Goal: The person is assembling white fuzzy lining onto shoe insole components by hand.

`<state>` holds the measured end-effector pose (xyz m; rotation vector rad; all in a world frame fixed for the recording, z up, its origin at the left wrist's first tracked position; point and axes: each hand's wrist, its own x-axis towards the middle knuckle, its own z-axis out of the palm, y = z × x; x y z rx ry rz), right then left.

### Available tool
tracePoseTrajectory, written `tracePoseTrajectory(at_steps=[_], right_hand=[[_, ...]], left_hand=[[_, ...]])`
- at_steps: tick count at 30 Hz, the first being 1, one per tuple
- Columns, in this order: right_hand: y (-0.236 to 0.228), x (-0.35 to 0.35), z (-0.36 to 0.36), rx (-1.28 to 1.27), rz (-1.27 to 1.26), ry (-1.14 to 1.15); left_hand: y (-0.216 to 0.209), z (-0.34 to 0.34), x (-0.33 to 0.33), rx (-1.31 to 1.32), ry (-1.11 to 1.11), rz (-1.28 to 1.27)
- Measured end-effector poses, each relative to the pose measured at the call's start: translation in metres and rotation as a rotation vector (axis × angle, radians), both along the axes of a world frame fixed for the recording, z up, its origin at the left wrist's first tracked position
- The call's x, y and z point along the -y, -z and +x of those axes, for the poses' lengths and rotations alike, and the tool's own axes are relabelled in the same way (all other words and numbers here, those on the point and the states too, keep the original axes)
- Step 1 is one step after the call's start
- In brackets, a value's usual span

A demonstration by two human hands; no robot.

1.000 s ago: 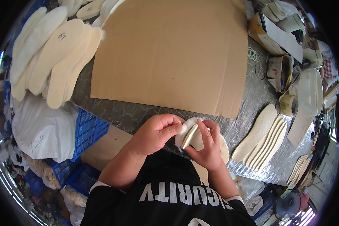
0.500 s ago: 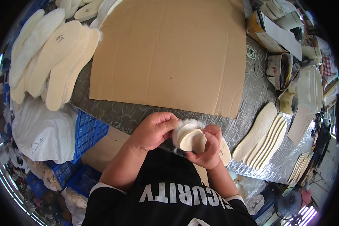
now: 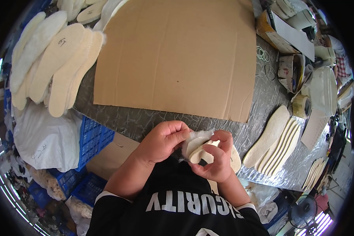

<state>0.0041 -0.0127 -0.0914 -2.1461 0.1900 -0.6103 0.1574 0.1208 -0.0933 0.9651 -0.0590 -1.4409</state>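
At the near edge of the table I hold cream insoles (image 3: pixel 197 155) with white fleece (image 3: pixel 201 136) showing at their far side. My left hand (image 3: pixel 163 141) is closed in a pinch, thumb and fingertips on the fleecy edge. Curled around the insoles from the other side is my right hand (image 3: pixel 218 159), its thumb below and fingers above. The insoles look bent between the hands, and part of them is hidden behind my right fingers. Another stretch of cream insole sticks out beyond my right hand.
A large cardboard sheet (image 3: pixel 173 59) lies on the table. Fleece-backed insoles (image 3: pixel 57 63) are piled at far left, above a white sack (image 3: pixel 47 137) and blue crate (image 3: pixel 94 139). Fanned insoles (image 3: pixel 281 147) lie at right, near a tape roll (image 3: pixel 301 107) and a plastic tub (image 3: pixel 324 92).
My right thumb and fingers have shifted on the insoles, and the nearer insole face has tilted so that less of it shows. My left hand has moved slightly nearer and to the right.
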Motion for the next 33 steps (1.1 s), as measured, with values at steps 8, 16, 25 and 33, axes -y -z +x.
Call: tracePoseTrajectory(at_steps=[8,16,25,33], right_hand=[[-0.012,0.015,0.001,-0.052,0.031,-0.11],[-0.032,0.05,-0.005,-0.042,0.575,-0.475],[-0.042,0.033,0.013,-0.201,0.625,-0.095],[-0.038,0.033,0.014,-0.217,0.626,-0.124]], left_hand=[[0.005,0.0,0.001,0.103,0.069,-0.007],[0.03,0.009,0.002,-0.126,-0.166,0.123],[0.001,0.016,0.006,0.2,0.01,-0.054],[-0.014,0.015,0.012,0.412,0.089,-0.061]])
